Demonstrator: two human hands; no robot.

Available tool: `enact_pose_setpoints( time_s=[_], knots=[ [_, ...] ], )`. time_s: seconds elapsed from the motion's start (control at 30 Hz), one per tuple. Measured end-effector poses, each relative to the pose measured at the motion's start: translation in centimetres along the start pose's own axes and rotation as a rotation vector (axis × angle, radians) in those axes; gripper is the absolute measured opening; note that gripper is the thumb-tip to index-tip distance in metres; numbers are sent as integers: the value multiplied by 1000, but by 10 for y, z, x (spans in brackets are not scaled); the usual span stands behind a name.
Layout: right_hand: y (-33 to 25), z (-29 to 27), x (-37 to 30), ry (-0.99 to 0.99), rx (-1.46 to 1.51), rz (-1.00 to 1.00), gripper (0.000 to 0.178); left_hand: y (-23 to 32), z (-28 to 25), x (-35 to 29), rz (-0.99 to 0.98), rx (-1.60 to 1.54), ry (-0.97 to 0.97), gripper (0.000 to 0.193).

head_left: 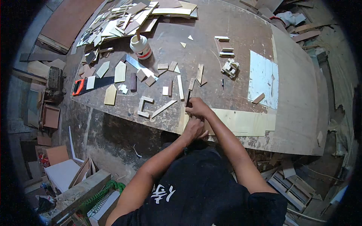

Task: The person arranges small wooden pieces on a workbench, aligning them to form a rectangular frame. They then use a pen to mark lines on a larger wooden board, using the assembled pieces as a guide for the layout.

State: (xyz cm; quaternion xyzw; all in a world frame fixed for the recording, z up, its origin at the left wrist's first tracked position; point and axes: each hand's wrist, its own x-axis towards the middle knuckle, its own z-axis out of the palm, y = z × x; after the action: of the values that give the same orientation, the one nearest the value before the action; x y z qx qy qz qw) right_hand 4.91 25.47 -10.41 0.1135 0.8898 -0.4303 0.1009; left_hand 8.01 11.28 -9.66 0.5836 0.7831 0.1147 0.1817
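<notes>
At the table's near edge my right hand (198, 107) is closed around a slim dark stick-like tool (188, 96), which stands nearly upright; its exact kind is too small to tell. Just below, my left hand (193, 129) presses down on the pale thin board (233, 121), thumb spread away from the fingers. Its fingertips are partly hidden next to the right hand. Beyond the tool lies a small wooden block (191, 84). Left of my hands are a narrow wood strip (180, 87), a slanting strip (164, 109) and a U-shaped wooden piece (144, 106).
A white glue bottle (140, 47) stands among wood offcuts, with a heap of scraps (124, 22) behind. An orange-handled saw (78, 87) lies at the left edge. Rightward are a small wooden assembly (230, 68), a dark pen-like thing (223, 84) and a white-painted panel (263, 79).
</notes>
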Motion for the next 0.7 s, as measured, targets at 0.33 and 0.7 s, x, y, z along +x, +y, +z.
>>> enact_pose_setpoints(
  time_s=[0.33, 0.7],
  knots=[
    [9, -15, -7, 30, 36, 43, 32, -2, -2, 1, 93, 77, 291, 54],
    [12, -26, -17, 94, 52, 80, 33, 0, -10, 1, 79, 102, 257, 60]
  ],
)
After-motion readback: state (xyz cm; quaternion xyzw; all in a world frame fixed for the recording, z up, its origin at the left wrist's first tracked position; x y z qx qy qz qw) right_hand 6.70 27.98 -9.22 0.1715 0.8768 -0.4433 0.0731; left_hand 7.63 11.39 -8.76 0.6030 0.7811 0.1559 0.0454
